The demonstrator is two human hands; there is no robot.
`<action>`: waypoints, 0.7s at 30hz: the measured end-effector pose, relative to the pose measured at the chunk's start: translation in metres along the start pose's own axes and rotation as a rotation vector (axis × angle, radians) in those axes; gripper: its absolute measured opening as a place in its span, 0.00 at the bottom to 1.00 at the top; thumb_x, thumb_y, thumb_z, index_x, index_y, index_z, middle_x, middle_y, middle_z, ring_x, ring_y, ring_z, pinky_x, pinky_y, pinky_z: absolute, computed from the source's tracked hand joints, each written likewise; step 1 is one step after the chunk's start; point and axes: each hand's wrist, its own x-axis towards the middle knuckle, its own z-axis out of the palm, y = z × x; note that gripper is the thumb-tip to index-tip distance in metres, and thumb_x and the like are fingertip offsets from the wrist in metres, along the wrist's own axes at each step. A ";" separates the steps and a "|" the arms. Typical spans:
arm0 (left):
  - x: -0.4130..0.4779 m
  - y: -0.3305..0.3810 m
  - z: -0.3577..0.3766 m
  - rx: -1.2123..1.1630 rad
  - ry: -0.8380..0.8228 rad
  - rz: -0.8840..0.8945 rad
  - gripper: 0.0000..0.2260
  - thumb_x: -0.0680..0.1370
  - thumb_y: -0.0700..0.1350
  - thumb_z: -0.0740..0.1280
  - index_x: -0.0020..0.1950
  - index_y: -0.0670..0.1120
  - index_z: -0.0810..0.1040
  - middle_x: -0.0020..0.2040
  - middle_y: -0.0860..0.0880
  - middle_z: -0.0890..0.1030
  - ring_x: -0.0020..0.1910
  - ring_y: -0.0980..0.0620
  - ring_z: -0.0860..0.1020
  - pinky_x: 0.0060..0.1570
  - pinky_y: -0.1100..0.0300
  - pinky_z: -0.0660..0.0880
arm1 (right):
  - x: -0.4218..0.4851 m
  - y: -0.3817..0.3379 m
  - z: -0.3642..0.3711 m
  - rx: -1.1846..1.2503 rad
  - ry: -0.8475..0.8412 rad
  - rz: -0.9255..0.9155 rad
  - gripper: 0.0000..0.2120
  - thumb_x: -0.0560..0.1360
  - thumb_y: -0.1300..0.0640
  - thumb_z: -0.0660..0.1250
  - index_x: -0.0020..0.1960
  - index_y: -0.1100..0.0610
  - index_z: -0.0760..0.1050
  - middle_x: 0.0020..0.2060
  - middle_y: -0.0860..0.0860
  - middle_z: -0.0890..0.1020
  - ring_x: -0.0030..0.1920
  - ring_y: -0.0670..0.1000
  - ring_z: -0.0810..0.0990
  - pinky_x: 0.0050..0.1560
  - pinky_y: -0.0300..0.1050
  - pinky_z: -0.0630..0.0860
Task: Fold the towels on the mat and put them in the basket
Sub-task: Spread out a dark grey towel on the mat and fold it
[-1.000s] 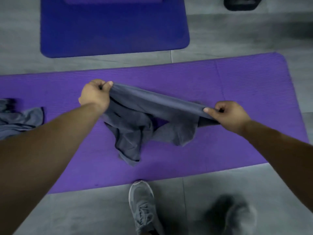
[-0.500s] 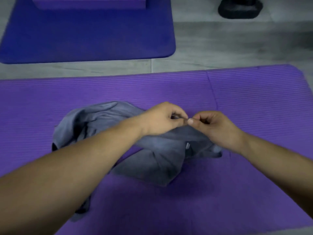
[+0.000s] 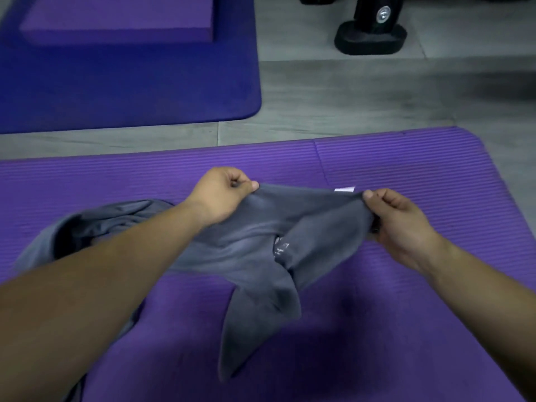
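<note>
A grey towel (image 3: 255,256) hangs crumpled above the purple mat (image 3: 420,198). My left hand (image 3: 220,192) pinches its top edge on the left. My right hand (image 3: 391,216) grips the same edge further right, beside a small white label (image 3: 344,189). The stretch of edge between my hands is taut. The rest of the towel droops onto the mat, and part of it is bunched at the left behind my left forearm. No basket is in view.
A dark blue mat (image 3: 130,91) with a purple foam block (image 3: 116,18) on it lies at the far left. A black stand foot (image 3: 369,39) sits on the grey floor at the far right. The floor runs between the two mats.
My hands met at the towel's middle half a second ago. They have since drawn apart along the top edge and lifted it. The view has tilted up and further away.
</note>
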 end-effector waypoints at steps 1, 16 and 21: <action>0.004 0.002 0.007 0.027 0.016 0.007 0.10 0.79 0.50 0.72 0.43 0.44 0.82 0.29 0.55 0.75 0.24 0.62 0.68 0.28 0.68 0.66 | 0.009 0.005 -0.001 -0.039 0.086 -0.037 0.10 0.80 0.52 0.69 0.41 0.53 0.75 0.36 0.52 0.78 0.36 0.50 0.77 0.36 0.45 0.77; -0.026 -0.006 0.047 0.574 0.176 0.223 0.23 0.80 0.62 0.50 0.64 0.54 0.77 0.65 0.48 0.77 0.66 0.42 0.72 0.65 0.46 0.67 | 0.033 0.007 -0.001 -0.026 0.262 0.159 0.19 0.76 0.49 0.74 0.59 0.61 0.75 0.46 0.57 0.85 0.43 0.56 0.86 0.41 0.49 0.84; -0.039 -0.030 0.058 0.640 -0.056 0.060 0.32 0.80 0.65 0.42 0.83 0.56 0.56 0.84 0.50 0.48 0.82 0.52 0.43 0.80 0.45 0.39 | 0.022 0.027 0.016 -0.167 0.220 0.188 0.11 0.78 0.53 0.72 0.51 0.62 0.79 0.44 0.59 0.85 0.40 0.55 0.84 0.40 0.46 0.82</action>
